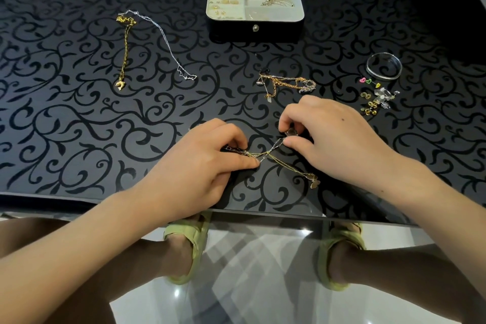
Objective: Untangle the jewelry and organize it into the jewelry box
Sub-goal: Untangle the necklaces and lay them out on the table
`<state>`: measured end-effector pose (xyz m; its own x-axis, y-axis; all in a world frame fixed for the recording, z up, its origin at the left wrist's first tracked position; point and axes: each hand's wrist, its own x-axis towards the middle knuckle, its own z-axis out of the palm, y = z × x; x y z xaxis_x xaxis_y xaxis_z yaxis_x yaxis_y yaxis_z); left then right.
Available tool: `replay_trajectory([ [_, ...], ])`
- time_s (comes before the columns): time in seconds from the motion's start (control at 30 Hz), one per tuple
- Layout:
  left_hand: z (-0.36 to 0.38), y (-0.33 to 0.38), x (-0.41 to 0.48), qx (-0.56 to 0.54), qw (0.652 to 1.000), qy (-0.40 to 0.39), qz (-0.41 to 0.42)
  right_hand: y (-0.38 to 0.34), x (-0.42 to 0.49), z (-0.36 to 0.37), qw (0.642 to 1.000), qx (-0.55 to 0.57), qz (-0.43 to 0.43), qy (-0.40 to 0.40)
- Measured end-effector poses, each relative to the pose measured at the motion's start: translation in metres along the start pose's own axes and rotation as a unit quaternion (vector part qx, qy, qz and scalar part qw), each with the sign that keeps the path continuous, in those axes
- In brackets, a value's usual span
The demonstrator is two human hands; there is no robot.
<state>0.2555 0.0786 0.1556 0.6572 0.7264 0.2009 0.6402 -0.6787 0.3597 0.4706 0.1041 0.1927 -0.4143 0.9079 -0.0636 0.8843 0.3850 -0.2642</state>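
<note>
Under me is a black glass table (79, 126) with a scrolling leaf pattern. At far left a gold chain (123, 52) and a silver chain (163, 42) lie stretched out, apart from the rest. My left hand (207, 163) pinches one end of the knotted chains (265, 156) between thumb and curled fingers. The knot sits between my hands near the table's near edge, and a butterfly pendant (314, 181) trails toward me. The open jewelry box (236, 30) stands far beyond, with rings and hoops in its compartments. My right hand (328, 139) pinches the knot's other end with thumb and forefinger. Just past it lies a second tangle (286, 84), and at far right a bangle (384, 66) and loose earrings (378, 98). If I pull both ends apart, I expect the knot to cinch tighter or a fine link to snap. I can read no brand or writing anywhere.
</note>
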Motion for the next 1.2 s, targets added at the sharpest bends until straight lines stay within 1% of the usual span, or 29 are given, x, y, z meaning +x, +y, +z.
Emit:
replay_trajectory([
  [0.27,-0.001,0.001,-0.001,-0.03,0.999,-0.013,-0.001,0.0,-0.011,-0.001,1.0,-0.016,-0.015,-0.008],
  [0.43,-0.004,0.003,0.003,-0.034,0.999,-0.006,-0.004,0.002,-0.023,0.001,0.998,-0.015,-0.049,0.044],
  [0.63,-0.003,0.007,0.006,-0.013,1.0,-0.012,-0.006,0.008,-0.036,0.009,0.987,-0.045,-0.128,0.083],
  [0.87,-0.001,0.006,0.006,0.053,0.998,-0.025,0.027,0.013,-0.033,0.012,0.982,-0.064,-0.125,0.125],
  [0.97,0.0,0.008,0.006,0.073,0.996,-0.027,0.037,0.014,-0.026,0.013,0.984,-0.057,-0.122,0.12],
  [1.1,-0.001,0.01,0.007,0.052,0.998,-0.012,0.021,0.016,-0.012,0.016,0.985,-0.056,-0.12,0.11],
  [1.2,-0.005,0.011,0.01,0.01,1.0,0.01,-0.018,0.014,-0.01,0.019,0.983,-0.071,-0.12,0.121],
])
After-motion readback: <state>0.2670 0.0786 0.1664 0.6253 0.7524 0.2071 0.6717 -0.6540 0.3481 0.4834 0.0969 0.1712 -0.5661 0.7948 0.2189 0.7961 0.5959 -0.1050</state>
